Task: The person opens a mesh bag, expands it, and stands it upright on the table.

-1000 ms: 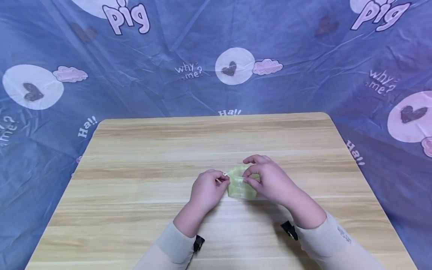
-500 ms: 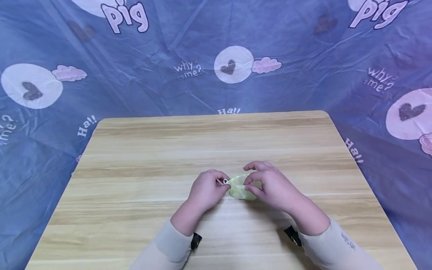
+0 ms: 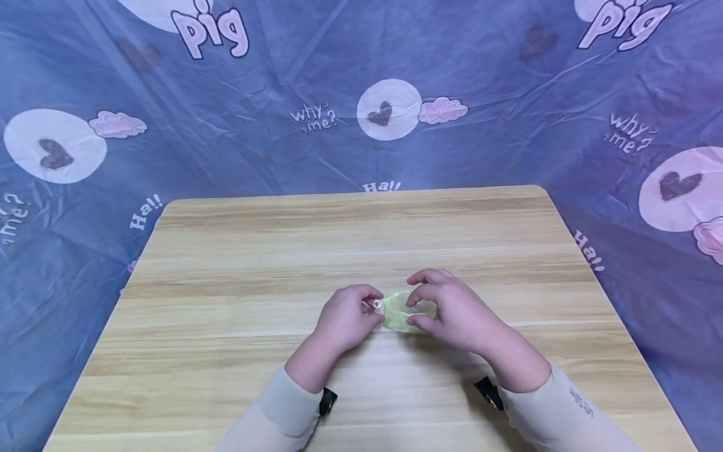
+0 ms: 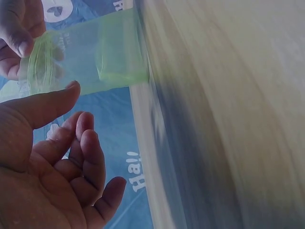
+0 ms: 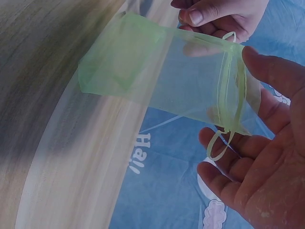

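Observation:
A sheer light-green drawstring pouch [image 5: 162, 71] is off the table, its mouth toward my right hand [image 3: 454, 307] and spread apart. My right hand [image 5: 271, 124] holds it by the rim, with the thumb at one edge and some fingers seen through the mesh. A ribbon loop [image 5: 218, 147] hangs from one side of the mouth; a pale loop [image 3: 377, 304] sticks out toward my left hand [image 3: 349, 315]. In the left wrist view, my left hand [image 4: 52, 162] has thumb and fingers apart beside the pouch. Whether it touches the loop is unclear.
Both hands are above a light wood-grain table [image 3: 254, 251]. Behind and beside it hangs a blue printed cloth [image 3: 254, 144]. A small black clip-like piece [image 3: 327, 402] is by the left cuff, another black piece [image 3: 489, 393] by the right.
The pouch has tipped and lowered slightly, and its mouth has widened into a rounded opening. The left thumb and forefinger, close together before, have parted around the loop.

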`<state>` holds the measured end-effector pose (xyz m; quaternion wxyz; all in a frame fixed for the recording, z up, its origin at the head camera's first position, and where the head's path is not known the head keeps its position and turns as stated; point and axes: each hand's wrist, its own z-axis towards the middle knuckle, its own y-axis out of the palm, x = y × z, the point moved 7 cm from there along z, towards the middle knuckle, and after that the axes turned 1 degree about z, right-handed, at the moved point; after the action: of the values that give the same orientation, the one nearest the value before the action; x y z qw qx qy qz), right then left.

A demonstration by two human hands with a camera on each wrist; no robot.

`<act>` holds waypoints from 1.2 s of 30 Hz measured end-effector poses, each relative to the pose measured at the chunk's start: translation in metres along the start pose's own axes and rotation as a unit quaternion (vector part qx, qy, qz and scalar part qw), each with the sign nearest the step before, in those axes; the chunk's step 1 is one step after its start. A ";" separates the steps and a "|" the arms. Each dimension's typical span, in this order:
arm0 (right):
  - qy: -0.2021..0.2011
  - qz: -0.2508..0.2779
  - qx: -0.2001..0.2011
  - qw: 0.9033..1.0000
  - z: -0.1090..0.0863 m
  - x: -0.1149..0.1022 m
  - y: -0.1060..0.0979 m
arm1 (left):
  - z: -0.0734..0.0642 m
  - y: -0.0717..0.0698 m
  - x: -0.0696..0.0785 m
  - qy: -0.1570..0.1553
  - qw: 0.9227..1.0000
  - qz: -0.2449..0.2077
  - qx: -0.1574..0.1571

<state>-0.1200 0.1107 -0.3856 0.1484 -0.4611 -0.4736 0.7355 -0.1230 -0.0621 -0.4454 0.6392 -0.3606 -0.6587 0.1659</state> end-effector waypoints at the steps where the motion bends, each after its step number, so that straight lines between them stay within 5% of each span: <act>1: 0.000 0.001 0.001 1.000 0.000 0.000 0.000 | 0.000 0.000 -0.001 -0.002 1.000 -0.001 -0.001; 36: -0.014 0.015 0.012 1.000 -0.002 -0.007 -0.001 | -0.003 -0.005 -0.005 -0.023 1.000 -0.005 -0.003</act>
<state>-0.1147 0.1082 -0.3809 0.1362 -0.4560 -0.4600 0.7496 -0.1218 -0.0699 -0.4457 0.6236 -0.3548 -0.6758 0.1688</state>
